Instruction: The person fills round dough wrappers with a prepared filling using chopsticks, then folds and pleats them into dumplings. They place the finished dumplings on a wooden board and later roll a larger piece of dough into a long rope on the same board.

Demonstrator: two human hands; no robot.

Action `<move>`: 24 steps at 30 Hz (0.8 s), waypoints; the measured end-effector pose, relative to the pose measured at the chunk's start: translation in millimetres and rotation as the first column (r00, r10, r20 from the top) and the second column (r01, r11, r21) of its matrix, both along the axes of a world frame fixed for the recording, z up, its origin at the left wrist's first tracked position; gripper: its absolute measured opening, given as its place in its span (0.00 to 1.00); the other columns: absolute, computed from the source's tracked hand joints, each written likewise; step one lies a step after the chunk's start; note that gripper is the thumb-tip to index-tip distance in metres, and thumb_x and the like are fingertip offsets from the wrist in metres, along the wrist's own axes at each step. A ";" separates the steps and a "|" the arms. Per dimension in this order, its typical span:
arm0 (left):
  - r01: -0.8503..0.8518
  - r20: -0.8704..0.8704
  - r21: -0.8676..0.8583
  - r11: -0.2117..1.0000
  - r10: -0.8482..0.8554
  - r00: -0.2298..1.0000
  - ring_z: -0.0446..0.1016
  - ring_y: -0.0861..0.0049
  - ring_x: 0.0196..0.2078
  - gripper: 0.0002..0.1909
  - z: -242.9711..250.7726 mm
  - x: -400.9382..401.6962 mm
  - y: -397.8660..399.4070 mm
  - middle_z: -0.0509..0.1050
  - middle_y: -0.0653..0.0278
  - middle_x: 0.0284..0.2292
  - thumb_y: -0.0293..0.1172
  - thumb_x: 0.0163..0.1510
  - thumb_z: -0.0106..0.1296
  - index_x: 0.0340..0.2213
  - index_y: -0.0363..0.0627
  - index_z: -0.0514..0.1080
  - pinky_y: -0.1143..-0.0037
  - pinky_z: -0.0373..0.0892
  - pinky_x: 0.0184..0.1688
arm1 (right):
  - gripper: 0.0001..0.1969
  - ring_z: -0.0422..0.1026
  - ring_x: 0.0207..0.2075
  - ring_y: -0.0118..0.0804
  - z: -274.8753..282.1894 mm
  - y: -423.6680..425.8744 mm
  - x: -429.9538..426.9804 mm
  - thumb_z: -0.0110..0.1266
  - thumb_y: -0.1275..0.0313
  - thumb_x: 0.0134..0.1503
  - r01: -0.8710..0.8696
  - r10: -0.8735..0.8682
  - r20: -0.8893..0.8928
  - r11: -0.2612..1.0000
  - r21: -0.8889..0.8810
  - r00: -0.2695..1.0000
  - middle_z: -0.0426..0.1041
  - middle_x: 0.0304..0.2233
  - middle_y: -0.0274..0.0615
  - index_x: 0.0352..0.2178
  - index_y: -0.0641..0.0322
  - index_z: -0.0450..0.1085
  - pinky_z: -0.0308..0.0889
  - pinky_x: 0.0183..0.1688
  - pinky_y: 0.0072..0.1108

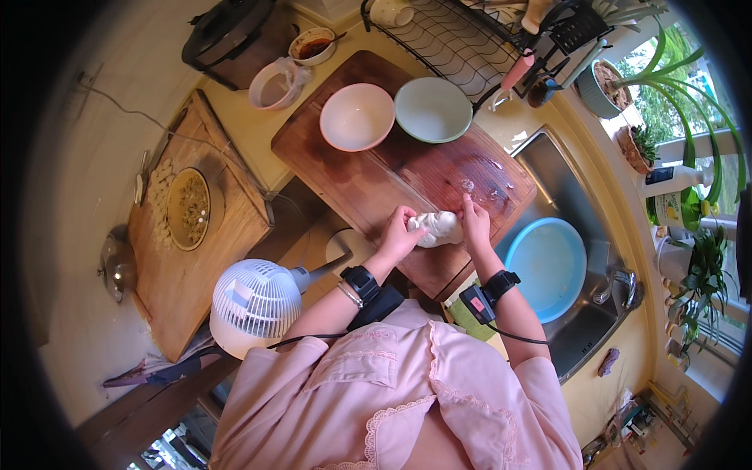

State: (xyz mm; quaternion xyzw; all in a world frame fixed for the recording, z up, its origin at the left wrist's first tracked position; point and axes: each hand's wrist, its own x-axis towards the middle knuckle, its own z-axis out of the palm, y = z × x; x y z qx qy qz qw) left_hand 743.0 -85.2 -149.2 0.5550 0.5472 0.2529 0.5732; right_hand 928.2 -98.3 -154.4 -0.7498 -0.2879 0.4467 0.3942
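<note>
A lumpy white bundle [436, 228], perhaps a crumpled cloth or a plastic bag, lies between my hands over the near part of a wooden cutting board [346, 182]. My left hand [402, 234] grips its left end between thumb and fingers. At the right end, my right hand [474, 222] pinches the bundle's edge, with its index finger pointing forward. Wet patches shine on the board just beyond my right hand. Farther back on the board, a white bowl with a pink rim [357, 117] stands beside a pale green bowl [433, 110].
Right of the board is a steel sink [599, 252] holding a blue basin [546, 270]. A white fan [256, 299] stands near my left forearm. Farther left, a wooden board [194, 282] bears a bowl of chopped filling [189, 208]. A wire dish rack [446, 44] stands behind.
</note>
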 end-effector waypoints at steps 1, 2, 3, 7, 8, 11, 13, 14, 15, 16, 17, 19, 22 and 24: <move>-0.034 -0.052 -0.026 0.999 0.032 0.998 0.67 0.83 0.32 0.19 3.9 -1.2 -7.4 0.68 0.66 0.30 0.23 0.42 0.59 0.36 0.42 0.62 0.81 0.66 0.35 | 0.24 0.62 0.20 0.23 4.0 6.3 -10.8 0.46 0.53 0.56 0.026 -0.026 0.008 1.000 -0.017 1.000 0.67 0.17 0.32 0.24 0.66 0.72 0.58 0.23 0.18; -0.055 -0.062 -0.033 0.998 0.053 0.997 0.67 0.82 0.32 0.19 6.8 -2.3 -11.0 0.69 0.66 0.30 0.22 0.42 0.59 0.36 0.42 0.62 0.81 0.66 0.35 | 0.25 0.68 0.20 0.32 8.1 8.3 -23.0 0.46 0.52 0.55 0.005 -0.003 0.082 1.000 -0.030 0.997 0.70 0.16 0.43 0.24 0.68 0.73 0.64 0.28 0.25; -0.079 -0.072 -0.043 0.996 0.076 0.995 0.68 0.82 0.32 0.20 10.4 -2.5 -14.4 0.69 0.66 0.29 0.22 0.42 0.59 0.36 0.42 0.62 0.80 0.67 0.35 | 0.24 0.69 0.21 0.39 19.7 8.2 -30.9 0.49 0.53 0.53 -0.057 0.059 0.043 0.998 -0.035 0.997 0.69 0.17 0.46 0.21 0.70 0.71 0.63 0.28 0.29; -0.164 -0.091 -0.005 0.986 0.163 0.982 0.69 0.81 0.31 0.21 10.8 5.5 -22.3 0.70 0.65 0.29 0.21 0.40 0.59 0.37 0.41 0.62 0.80 0.67 0.35 | 0.18 0.67 0.29 0.48 11.7 -2.9 -48.1 0.50 0.60 0.52 -0.201 0.171 0.504 0.980 0.006 0.847 0.69 0.25 0.48 0.21 0.68 0.69 0.62 0.33 0.33; -0.191 -0.096 0.011 0.981 0.192 0.977 0.69 0.80 0.31 0.21 5.9 6.5 -21.4 0.70 0.64 0.29 0.21 0.40 0.59 0.37 0.41 0.62 0.79 0.67 0.35 | 0.15 0.66 0.31 0.50 12.5 -5.6 -55.6 0.50 0.62 0.52 -0.173 0.088 0.651 0.983 0.068 0.754 0.68 0.27 0.48 0.22 0.66 0.68 0.61 0.34 0.34; -0.224 -0.136 -0.003 0.975 0.222 0.966 0.69 0.78 0.31 0.21 -4.0 9.8 -14.2 0.70 0.63 0.29 0.21 0.40 0.58 0.37 0.40 0.62 0.78 0.67 0.35 | 0.11 0.66 0.33 0.46 13.9 1.8 -72.8 0.49 0.65 0.53 -0.175 0.024 0.734 0.976 0.130 0.679 0.67 0.29 0.46 0.24 0.62 0.67 0.61 0.36 0.33; -0.211 -0.180 0.035 0.977 0.213 0.960 0.69 0.76 0.32 0.22 -12.0 10.4 -8.1 0.70 0.62 0.29 0.20 0.40 0.57 0.39 0.40 0.62 0.76 0.67 0.36 | 0.11 0.66 0.31 0.45 8.4 16.0 -72.5 0.50 0.66 0.53 -0.237 0.060 0.781 0.965 0.116 0.622 0.67 0.26 0.45 0.21 0.60 0.66 0.62 0.33 0.32; -0.212 -0.183 0.025 0.977 0.213 0.960 0.69 0.76 0.32 0.22 -15.2 11.7 -7.6 0.70 0.62 0.29 0.20 0.40 0.57 0.39 0.40 0.62 0.76 0.67 0.36 | 0.11 0.66 0.30 0.45 7.1 21.0 -67.6 0.49 0.66 0.53 -0.326 0.112 0.815 0.940 0.098 0.568 0.67 0.24 0.44 0.21 0.60 0.65 0.62 0.32 0.31; -0.200 -0.194 0.013 0.980 0.198 0.961 0.69 0.75 0.32 0.24 -9.9 13.5 -4.3 0.70 0.60 0.31 0.20 0.40 0.56 0.41 0.39 0.61 0.76 0.67 0.36 | 0.11 0.67 0.29 0.44 4.7 26.8 -63.2 0.49 0.66 0.53 -0.409 0.157 0.847 0.909 0.077 0.509 0.67 0.23 0.43 0.20 0.60 0.64 0.63 0.32 0.31; -0.187 -0.206 0.002 0.982 0.184 0.961 0.69 0.73 0.33 0.26 -7.8 14.0 -0.9 0.69 0.59 0.32 0.19 0.41 0.56 0.43 0.39 0.60 0.75 0.67 0.37 | 0.12 0.67 0.26 0.43 0.7 32.0 -59.8 0.49 0.66 0.53 -0.455 0.132 0.871 0.883 0.113 0.473 0.67 0.19 0.43 0.19 0.60 0.64 0.64 0.29 0.30; -0.184 -0.208 -0.006 0.983 0.179 0.962 0.69 0.73 0.33 0.26 -11.3 12.8 2.0 0.69 0.59 0.32 0.19 0.41 0.56 0.43 0.39 0.60 0.75 0.67 0.37 | 0.12 0.67 0.26 0.43 -3.0 37.3 -58.9 0.49 0.66 0.53 -0.452 0.138 0.870 0.886 0.106 0.474 0.67 0.19 0.43 0.19 0.60 0.64 0.64 0.29 0.30; -0.156 -0.184 0.121 0.980 0.176 0.967 0.69 0.71 0.33 0.31 -13.1 6.6 2.6 0.68 0.56 0.34 0.20 0.41 0.55 0.48 0.39 0.57 0.75 0.67 0.37 | 0.12 0.67 0.24 0.43 -0.7 46.2 -61.9 0.49 0.67 0.53 -0.518 0.180 0.879 0.851 0.085 0.442 0.67 0.18 0.42 0.18 0.59 0.63 0.64 0.28 0.29; -0.126 -0.166 -0.056 0.990 0.116 0.979 0.69 0.72 0.33 0.34 0.5 5.0 11.1 0.67 0.53 0.36 0.21 0.41 0.56 0.51 0.38 0.54 0.75 0.67 0.36 | 0.16 0.68 0.18 0.42 -4.4 64.7 -57.5 0.48 0.64 0.54 -0.557 0.188 0.905 0.828 0.063 0.382 0.67 0.14 0.41 0.15 0.57 0.63 0.65 0.23 0.28; -0.121 -0.111 -0.087 0.989 0.111 0.988 0.69 0.72 0.33 0.35 -6.5 4.8 13.7 0.67 0.54 0.37 0.21 0.42 0.56 0.52 0.38 0.53 0.76 0.68 0.36 | 0.19 0.69 0.14 0.42 -6.2 75.8 -55.6 0.46 0.60 0.55 -0.571 0.243 0.922 0.821 -0.030 0.301 0.68 0.12 0.42 0.13 0.56 0.63 0.65 0.18 0.29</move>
